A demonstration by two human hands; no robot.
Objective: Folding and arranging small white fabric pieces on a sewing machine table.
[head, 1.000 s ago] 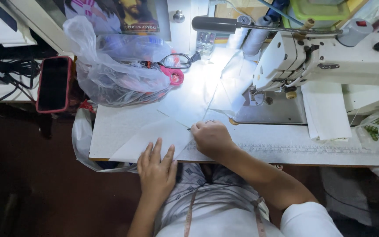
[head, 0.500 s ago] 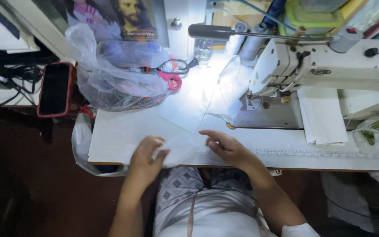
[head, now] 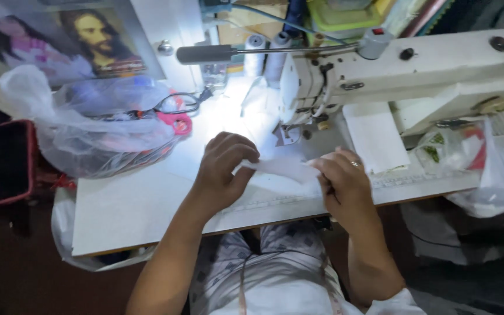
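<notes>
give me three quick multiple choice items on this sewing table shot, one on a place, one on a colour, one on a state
1. Where is the clear plastic bag on the table?
A. left of the hands
B. under the sewing machine
C. on the person's lap

2. What colour are the scissor handles?
A. green
B. pink
C. black

3. How is the white cloth strip held?
A. lying flat, untouched
B. in the left hand only
C. between both hands

Answers: 1 A, it bulges at the table's left. 2 B, pink loops show beside the bag. 3 C, left hand and right hand each pinch an end.
</notes>
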